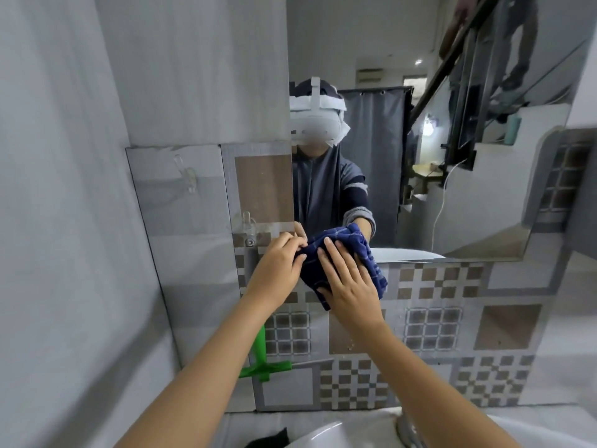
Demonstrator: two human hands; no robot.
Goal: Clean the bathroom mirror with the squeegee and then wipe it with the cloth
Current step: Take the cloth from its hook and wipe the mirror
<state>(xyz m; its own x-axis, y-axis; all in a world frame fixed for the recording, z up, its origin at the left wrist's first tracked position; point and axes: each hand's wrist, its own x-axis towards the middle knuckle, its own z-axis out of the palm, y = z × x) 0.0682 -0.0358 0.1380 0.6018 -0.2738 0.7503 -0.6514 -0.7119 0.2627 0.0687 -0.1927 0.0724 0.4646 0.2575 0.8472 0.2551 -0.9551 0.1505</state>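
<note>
The bathroom mirror (452, 176) hangs on the wall ahead, its lower edge level with my hands. A dark blue checked cloth (371, 260) is bunched against the mirror's lower left corner. My right hand (349, 279) lies flat on the cloth with fingers spread, pressing it toward the wall. My left hand (274, 266) pinches the cloth's left edge. The green squeegee (263, 360) hangs against the tiled wall below my left forearm, its blade end pointing down; my arm hides part of it.
Patterned grey and brown tiles (433, 328) cover the wall under the mirror. A white sink (326, 436) with a metal tap (408, 428) sits at the bottom edge. Clear wall hooks (189, 176) stick to the left panel. A dark object (271, 439) lies beside the sink.
</note>
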